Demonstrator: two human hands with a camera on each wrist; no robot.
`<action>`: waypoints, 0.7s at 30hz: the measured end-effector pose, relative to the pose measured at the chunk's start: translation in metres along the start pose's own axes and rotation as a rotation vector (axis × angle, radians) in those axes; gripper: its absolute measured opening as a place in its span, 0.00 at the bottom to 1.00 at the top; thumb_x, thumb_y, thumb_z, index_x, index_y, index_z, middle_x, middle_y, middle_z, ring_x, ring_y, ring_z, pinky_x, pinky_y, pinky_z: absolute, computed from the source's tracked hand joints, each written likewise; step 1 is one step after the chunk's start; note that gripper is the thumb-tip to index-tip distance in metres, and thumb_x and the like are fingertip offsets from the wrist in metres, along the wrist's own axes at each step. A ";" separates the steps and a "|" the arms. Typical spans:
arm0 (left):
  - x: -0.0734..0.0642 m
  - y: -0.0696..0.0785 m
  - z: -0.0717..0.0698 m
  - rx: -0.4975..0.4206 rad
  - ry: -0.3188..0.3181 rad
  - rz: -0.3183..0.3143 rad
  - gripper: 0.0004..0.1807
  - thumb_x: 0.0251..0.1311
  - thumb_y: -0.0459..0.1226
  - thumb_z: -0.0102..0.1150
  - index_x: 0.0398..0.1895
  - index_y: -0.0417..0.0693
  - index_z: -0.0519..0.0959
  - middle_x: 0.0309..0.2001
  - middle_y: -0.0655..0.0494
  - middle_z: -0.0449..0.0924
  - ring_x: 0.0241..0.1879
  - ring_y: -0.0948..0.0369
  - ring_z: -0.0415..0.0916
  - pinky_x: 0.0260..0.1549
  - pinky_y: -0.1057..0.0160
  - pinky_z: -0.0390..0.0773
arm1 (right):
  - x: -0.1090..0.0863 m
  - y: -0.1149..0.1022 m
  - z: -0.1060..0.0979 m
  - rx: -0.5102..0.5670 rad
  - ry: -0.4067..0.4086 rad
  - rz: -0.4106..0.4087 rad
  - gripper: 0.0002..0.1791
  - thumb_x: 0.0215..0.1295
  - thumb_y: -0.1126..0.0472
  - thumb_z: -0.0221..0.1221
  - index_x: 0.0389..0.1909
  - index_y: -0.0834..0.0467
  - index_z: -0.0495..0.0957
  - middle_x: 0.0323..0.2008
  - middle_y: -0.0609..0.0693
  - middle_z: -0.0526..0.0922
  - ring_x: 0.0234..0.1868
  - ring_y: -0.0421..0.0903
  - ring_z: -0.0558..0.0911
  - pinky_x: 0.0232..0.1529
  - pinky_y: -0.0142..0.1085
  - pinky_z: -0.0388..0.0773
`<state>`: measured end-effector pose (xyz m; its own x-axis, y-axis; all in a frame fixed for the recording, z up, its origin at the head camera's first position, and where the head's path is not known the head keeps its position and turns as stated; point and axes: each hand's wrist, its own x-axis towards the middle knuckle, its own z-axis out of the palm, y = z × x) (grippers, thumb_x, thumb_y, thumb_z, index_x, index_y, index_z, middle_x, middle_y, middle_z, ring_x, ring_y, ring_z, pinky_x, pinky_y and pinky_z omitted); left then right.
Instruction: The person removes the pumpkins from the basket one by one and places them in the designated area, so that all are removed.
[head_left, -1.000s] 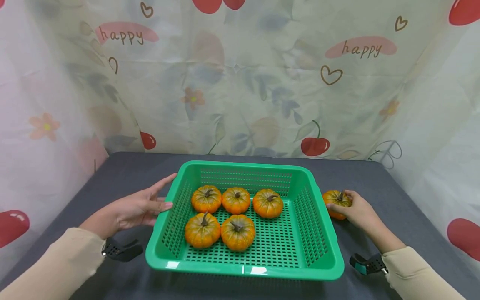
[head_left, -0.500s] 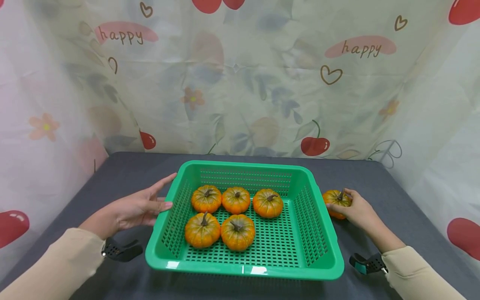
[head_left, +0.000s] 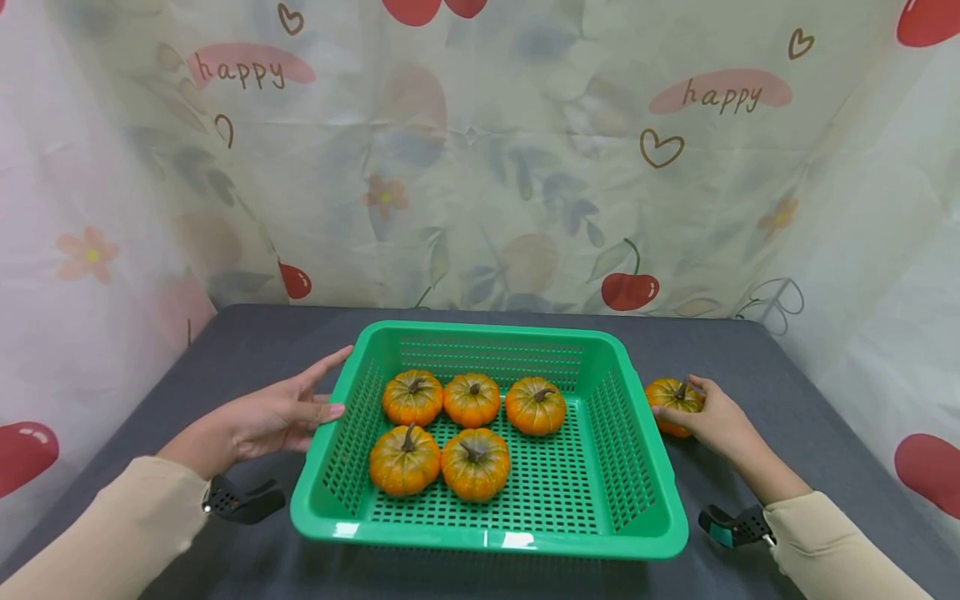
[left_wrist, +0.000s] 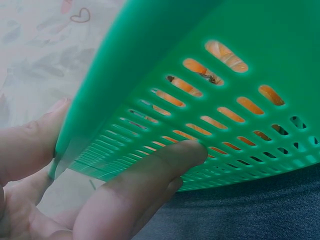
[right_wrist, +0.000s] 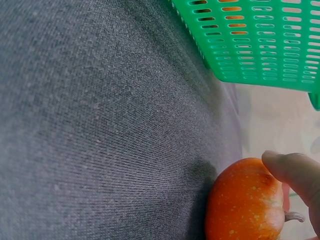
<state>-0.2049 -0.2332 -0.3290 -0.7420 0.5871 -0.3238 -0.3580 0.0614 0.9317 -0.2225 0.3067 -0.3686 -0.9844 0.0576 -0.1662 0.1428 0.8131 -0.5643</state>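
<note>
A green perforated basket (head_left: 487, 546) stands on the dark table, with several small orange pumpkins (head_left: 476, 465) inside it. My left hand (head_left: 273, 412) holds the basket's left side. Its thumb lies on the rim, and other fingers touch the slotted outer wall (left_wrist: 280, 30) in the left wrist view. Beyond the basket's right side, my right hand (head_left: 712, 417) grips another small pumpkin (head_left: 671, 400) between thumb and fingers. In the right wrist view this pumpkin (right_wrist: 245, 205) sits on the dark cloth, its stem pointing toward the hand. Part of the right hand is outside that view.
Dark cloth covers the table (head_left: 247, 350). Printed curtains (head_left: 480, 208) enclose its back and sides. Inside the basket, bare slotted floor (head_left: 558, 492) shows to the right of the pumpkins. The basket's right wall (head_left: 622, 450) stands between them and the right hand.
</note>
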 end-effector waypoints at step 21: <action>0.000 0.001 0.000 0.000 -0.007 -0.001 0.51 0.69 0.32 0.52 0.75 0.74 0.26 0.74 0.29 0.41 0.56 0.43 0.77 0.51 0.40 0.77 | -0.001 0.004 -0.007 0.094 -0.053 -0.005 0.59 0.62 0.37 0.59 0.74 0.72 0.38 0.68 0.79 0.49 0.67 0.74 0.55 0.63 0.65 0.63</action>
<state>-0.2052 -0.2336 -0.3284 -0.7378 0.5922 -0.3239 -0.3588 0.0623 0.9313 -0.2212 0.3138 -0.3648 -0.9787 0.0214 -0.2044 0.1498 0.7555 -0.6378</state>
